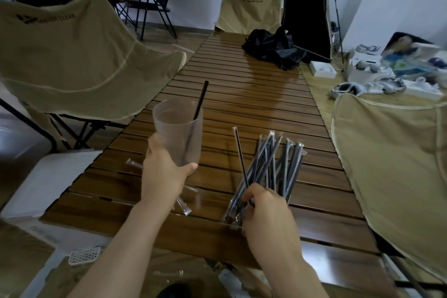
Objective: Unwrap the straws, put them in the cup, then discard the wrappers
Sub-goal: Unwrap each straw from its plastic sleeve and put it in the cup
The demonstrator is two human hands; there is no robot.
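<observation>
The left hand [164, 172] grips the cup [177, 130] steady by its base for loading, while the right hand [263, 210] pinches one wrapped straw [240, 159] out of the pile [273, 167] beside it.

A long table [254, 104] of dark wooden slats runs away from the viewer. A fanned pile of wrapped straws [273, 167] lies on its near right part. Clear wrappers [186, 203] lie on the near left slats, one [134, 164] farther left. A crumpled black bag [273, 48] sits at the far end.
</observation>
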